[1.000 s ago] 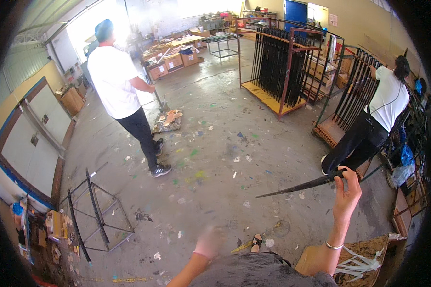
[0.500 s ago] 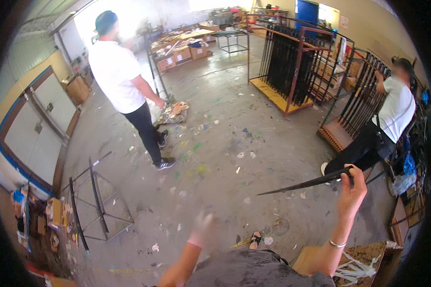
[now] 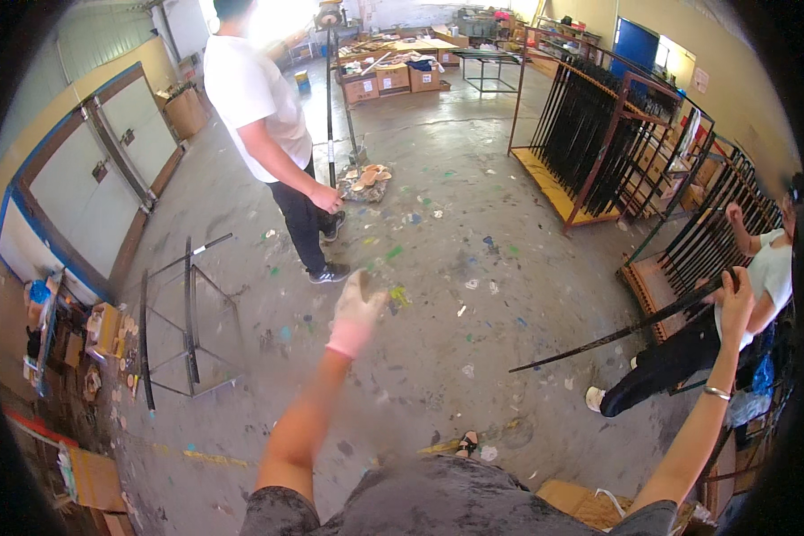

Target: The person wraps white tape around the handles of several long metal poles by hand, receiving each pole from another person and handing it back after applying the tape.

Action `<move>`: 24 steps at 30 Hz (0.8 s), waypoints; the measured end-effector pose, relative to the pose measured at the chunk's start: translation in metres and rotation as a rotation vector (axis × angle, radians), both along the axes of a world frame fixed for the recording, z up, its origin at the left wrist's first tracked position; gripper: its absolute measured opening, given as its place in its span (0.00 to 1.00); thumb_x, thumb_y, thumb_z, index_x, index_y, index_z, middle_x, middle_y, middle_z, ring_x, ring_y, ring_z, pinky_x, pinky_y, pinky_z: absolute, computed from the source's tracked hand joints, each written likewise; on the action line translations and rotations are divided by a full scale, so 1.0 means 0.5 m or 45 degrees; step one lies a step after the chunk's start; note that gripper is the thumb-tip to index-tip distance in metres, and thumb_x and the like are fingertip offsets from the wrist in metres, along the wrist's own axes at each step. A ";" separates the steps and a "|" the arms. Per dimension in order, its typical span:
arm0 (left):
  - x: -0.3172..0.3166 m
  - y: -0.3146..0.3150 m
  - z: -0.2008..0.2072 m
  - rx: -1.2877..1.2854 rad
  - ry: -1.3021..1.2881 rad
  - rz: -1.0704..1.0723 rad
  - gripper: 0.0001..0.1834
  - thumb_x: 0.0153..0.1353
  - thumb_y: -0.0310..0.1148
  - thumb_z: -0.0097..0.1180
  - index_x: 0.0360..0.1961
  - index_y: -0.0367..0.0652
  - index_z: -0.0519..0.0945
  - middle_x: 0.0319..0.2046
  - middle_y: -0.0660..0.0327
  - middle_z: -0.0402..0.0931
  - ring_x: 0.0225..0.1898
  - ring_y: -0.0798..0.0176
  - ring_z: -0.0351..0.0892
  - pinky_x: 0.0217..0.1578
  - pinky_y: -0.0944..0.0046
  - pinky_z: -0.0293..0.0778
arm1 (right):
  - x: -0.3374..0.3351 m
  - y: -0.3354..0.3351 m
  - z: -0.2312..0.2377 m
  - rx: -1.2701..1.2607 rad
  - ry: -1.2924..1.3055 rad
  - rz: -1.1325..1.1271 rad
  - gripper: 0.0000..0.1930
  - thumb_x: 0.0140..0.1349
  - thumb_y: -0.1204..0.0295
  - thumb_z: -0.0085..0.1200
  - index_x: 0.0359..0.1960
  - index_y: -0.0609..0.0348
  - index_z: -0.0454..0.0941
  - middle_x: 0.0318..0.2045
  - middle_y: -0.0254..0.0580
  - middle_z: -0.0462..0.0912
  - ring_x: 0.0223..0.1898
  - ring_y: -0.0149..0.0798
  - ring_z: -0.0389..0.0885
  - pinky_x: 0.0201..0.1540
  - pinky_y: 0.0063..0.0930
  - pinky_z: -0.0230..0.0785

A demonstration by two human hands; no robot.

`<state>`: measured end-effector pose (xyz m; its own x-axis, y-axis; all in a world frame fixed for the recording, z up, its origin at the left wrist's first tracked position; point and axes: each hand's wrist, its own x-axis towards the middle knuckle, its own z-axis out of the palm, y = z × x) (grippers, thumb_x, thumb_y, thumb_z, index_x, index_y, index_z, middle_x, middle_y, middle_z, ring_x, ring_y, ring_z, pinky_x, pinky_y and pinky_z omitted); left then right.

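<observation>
My right hand (image 3: 735, 293) is raised at the right and grips a long, thin black metal bar (image 3: 616, 332) near its upper end; the bar slants down to the left above the concrete floor. My left hand (image 3: 357, 308), in a light glove with a pink cuff, reaches forward over the floor with nothing in it. A person in a white shirt (image 3: 259, 98) stands ahead, holding an upright black pole (image 3: 330, 107). Another person in a white shirt (image 3: 764, 277) bends at the right beside a rack of black bars (image 3: 697, 241).
A red-framed rack of black bars (image 3: 590, 125) stands at the back right. A black wire frame (image 3: 183, 322) lies on the floor at the left. Cardboard boxes (image 3: 393, 80) sit far back; clutter lines the left wall (image 3: 71, 348). A cardboard box (image 3: 581, 502) is near my feet.
My left hand has risen and stretched forward into view. The view has shifted toward the person ahead, who appears closer. My right hand still holds the bar.
</observation>
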<state>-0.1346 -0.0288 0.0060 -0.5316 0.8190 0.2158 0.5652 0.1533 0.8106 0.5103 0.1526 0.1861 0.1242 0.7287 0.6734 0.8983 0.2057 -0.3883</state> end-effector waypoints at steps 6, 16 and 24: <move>-0.028 0.022 0.012 0.075 0.159 0.073 0.31 0.57 0.40 0.59 0.59 0.36 0.67 0.55 0.48 0.71 0.58 0.50 0.71 0.57 0.57 0.66 | 0.151 0.078 0.026 0.072 -0.156 -0.006 0.14 0.65 0.66 0.53 0.45 0.66 0.74 0.37 0.54 0.81 0.40 0.48 0.80 0.46 0.36 0.69; 0.042 0.010 0.053 0.122 0.240 -0.037 0.31 0.55 0.34 0.62 0.59 0.38 0.66 0.53 0.49 0.72 0.57 0.50 0.72 0.57 0.57 0.68 | 0.162 0.066 0.034 -0.051 -0.139 -0.159 0.14 0.67 0.67 0.51 0.47 0.65 0.74 0.39 0.51 0.80 0.42 0.42 0.79 0.48 0.31 0.68; 0.033 0.012 0.154 0.260 0.666 -0.013 0.35 0.48 0.32 0.65 0.58 0.38 0.67 0.52 0.48 0.71 0.56 0.46 0.69 0.58 0.55 0.65 | 0.312 0.178 -0.035 0.262 -0.093 -0.142 0.19 0.67 0.68 0.51 0.57 0.59 0.68 0.47 0.49 0.80 0.47 0.41 0.79 0.52 0.32 0.68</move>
